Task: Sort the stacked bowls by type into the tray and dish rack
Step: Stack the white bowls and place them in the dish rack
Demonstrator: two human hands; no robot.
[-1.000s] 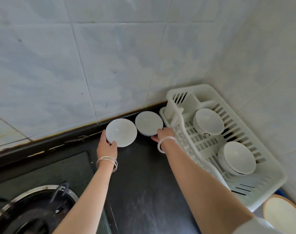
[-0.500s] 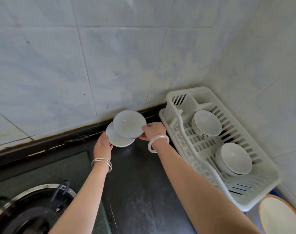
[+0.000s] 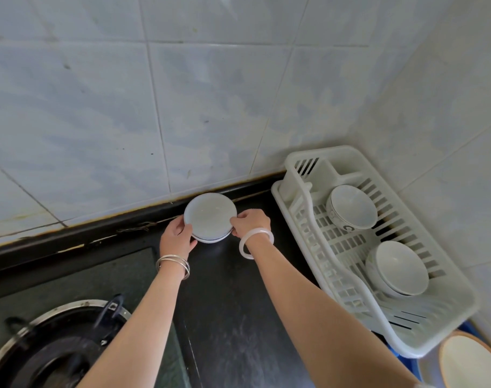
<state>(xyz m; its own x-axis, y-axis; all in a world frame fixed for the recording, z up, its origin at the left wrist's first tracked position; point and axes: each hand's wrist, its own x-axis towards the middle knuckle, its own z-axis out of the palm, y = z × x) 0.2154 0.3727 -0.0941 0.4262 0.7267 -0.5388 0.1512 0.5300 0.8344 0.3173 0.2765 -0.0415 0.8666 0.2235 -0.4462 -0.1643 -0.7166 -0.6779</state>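
Since half a second earlier: upper dish [image 3: 210, 214], then carried in from the right, had come down over the lower dish [image 3: 210, 240]; the pair made one stack. Only the lower one's near rim showed. Stack sat at the far edge of the dark counter [image 3: 233, 317], close against the tiled wall [image 3: 154, 107], left of the dish rack [image 3: 320, 152].

Right hand [image 3: 251, 222]: fingers curled, pinching the upper dish's right rim. Left hand [image 3: 177, 236]: curled round the stack's left edge, thumb on top.

Rack held a far bowl [image 3: 352, 205] and a near bowl [image 3: 401, 268], apart. Stove burner [image 3: 51, 345] near left. Brown-rimmed dish [image 3: 468, 362] at the near right corner, partly cut off.
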